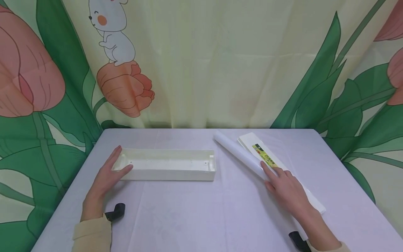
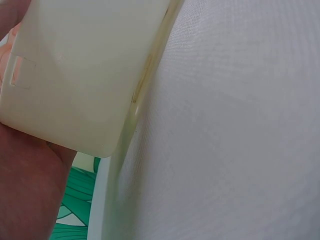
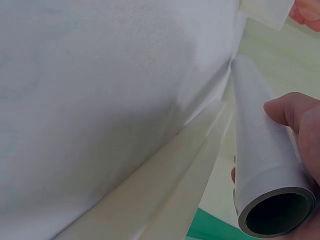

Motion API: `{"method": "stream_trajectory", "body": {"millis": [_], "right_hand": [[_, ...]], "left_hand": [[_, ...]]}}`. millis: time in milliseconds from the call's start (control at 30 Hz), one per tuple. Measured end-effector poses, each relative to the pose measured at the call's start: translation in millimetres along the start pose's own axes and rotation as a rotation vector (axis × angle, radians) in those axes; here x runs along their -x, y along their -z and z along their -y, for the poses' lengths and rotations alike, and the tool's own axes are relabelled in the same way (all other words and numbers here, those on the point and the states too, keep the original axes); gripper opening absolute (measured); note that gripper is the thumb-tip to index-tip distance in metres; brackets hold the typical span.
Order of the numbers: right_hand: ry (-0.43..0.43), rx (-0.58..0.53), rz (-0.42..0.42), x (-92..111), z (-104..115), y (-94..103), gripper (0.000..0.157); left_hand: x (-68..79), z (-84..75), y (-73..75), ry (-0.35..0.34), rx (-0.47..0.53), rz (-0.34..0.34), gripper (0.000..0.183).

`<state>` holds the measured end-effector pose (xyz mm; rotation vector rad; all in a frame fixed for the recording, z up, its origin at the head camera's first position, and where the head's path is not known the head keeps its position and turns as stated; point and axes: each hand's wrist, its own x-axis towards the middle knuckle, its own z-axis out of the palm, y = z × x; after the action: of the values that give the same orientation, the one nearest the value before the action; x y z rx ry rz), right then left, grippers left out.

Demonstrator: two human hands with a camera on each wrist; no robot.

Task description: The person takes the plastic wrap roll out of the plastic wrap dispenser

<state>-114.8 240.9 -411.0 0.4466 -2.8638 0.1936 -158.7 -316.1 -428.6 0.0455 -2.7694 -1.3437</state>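
Observation:
A long white plastic box (image 1: 167, 175), open at the top, lies crosswise on the table. My left hand (image 1: 108, 174) grips its left end, with the thumb at the front wall and the fingers at the far side. In the left wrist view the end wall of the box (image 2: 75, 80) hides much of that hand. My right hand (image 1: 288, 192) holds a roll of clear plastic film (image 1: 237, 152) slantwise. The right wrist view shows the thumb along the roll (image 3: 265, 145) and the roll's hollow dark core facing the camera.
Just right of the roll lies a long, flat white lid-like piece (image 1: 315, 203) with a yellow and black label (image 1: 264, 154). A white cloth covers the table (image 1: 176, 217). Behind its far edge hangs a curtain (image 1: 204, 70) printed with flowers and a rabbit.

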Motion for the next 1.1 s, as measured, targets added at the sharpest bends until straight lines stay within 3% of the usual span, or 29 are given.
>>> {"method": "stream_trajectory", "body": {"millis": [233,767,1100], "right_hand": [[0.000,0.005,-0.024,9,0,-0.1,0.064],[-0.046,-0.017,0.108,19,27,5.6,0.072],[-0.083,-0.059,0.199,24,34,-7.6,0.076]], "left_hand": [[0.3,-0.3,0.2,-0.007,0.006,0.002,0.093],[1.9,-1.0,-0.1,-0.001,-0.009,0.012,0.093],[1.4,-1.2,0.0,0.000,-0.008,0.017,0.093]]}}
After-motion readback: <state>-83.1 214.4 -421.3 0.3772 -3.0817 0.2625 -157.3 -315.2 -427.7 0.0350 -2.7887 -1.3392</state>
